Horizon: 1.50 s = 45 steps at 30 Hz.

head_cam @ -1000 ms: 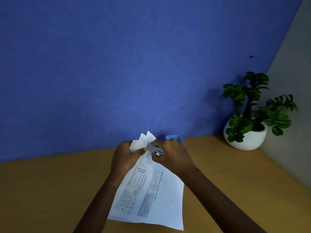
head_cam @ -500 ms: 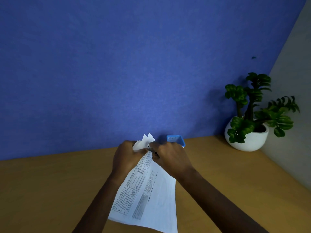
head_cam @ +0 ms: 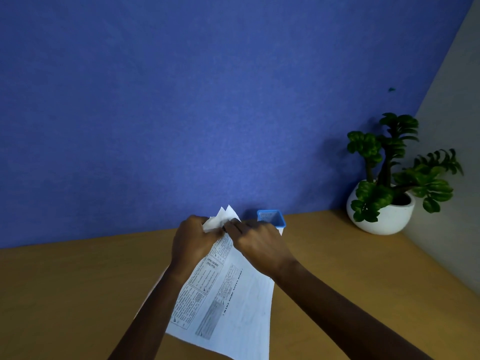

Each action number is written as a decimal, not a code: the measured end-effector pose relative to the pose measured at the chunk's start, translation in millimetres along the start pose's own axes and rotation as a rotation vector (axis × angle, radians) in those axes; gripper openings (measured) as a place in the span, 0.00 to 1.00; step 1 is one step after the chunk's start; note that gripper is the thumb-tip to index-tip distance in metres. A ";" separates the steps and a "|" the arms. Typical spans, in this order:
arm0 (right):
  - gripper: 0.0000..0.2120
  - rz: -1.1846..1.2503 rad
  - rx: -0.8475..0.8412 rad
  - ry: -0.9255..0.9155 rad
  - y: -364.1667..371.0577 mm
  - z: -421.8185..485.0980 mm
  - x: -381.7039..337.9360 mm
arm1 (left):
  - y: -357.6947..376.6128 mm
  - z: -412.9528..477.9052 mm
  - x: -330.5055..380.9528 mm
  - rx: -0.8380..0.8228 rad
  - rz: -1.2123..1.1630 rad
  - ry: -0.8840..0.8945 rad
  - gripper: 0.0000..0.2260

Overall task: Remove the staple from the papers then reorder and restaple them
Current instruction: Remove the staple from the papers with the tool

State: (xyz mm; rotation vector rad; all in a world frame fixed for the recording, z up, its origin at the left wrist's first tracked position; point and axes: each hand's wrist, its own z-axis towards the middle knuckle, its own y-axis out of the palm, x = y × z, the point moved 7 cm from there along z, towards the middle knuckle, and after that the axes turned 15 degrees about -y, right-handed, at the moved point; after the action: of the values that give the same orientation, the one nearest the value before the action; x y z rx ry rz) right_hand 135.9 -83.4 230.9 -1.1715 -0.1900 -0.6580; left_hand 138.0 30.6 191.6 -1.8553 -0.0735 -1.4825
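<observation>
A stack of printed white papers [head_cam: 233, 307] hangs from its top corner above the wooden desk [head_cam: 78, 294]. My left hand [head_cam: 192, 240] pinches that folded-up corner. My right hand [head_cam: 259, 245] is closed right beside it, fingertips touching the same corner. A small grey metal staple tool sits in the right hand; only a dark tip [head_cam: 225, 229] shows between the fingers. The staple itself is hidden by my fingers.
A blue mesh holder [head_cam: 271, 218] stands just behind my right hand against the blue wall [head_cam: 181, 113]. A green plant in a white pot [head_cam: 381, 216] sits at the back right corner, beside a grey side wall [head_cam: 457, 126].
My right hand has closed in on the corner, so the grey tool, plainly seen a second ago, is almost covered. The sheets have swung slightly and narrowed.
</observation>
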 end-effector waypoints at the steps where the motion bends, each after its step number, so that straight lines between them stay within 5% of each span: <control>1: 0.17 -0.011 0.016 -0.015 -1.0 0.3 -0.1 | 0.0 0.6 -0.3 -0.003 0.000 -0.006 0.15; 7: 0.19 -0.003 0.138 -0.041 -10.0 8.2 5.8 | 13.9 -0.7 -1.9 -0.090 -0.056 -0.040 0.15; 12: 0.13 0.228 0.195 0.140 -12.5 2.3 24.3 | 10.9 2.0 -2.2 -0.087 -0.148 -0.071 0.09; 15: 0.15 0.599 0.099 0.395 6.8 -10.0 38.0 | 6.3 2.5 -1.0 -0.074 -0.241 -0.086 0.05; 19: 0.09 1.061 0.270 0.739 24.1 -31.6 52.4 | 1.0 1.3 -0.9 -0.043 -0.388 -0.128 0.09; 25: 0.09 1.600 0.241 1.004 38.9 -39.9 40.4 | 1.0 -1.9 0.6 0.013 -0.474 -0.072 0.09; 35: 0.07 2.062 0.023 1.061 45.0 -33.3 17.2 | 0.7 -7.5 6.5 0.036 -0.437 0.100 0.09; 45: 0.10 2.043 -0.014 1.011 49.7 -31.8 20.6 | -1.2 -11.8 15.4 0.039 -0.348 0.201 0.11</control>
State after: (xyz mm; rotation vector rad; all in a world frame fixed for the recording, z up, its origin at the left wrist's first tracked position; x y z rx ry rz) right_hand 174.5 -108.5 188.6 -0.4153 1.6650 0.6659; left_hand 132.8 18.6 206.0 -1.7128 -0.3414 -1.8831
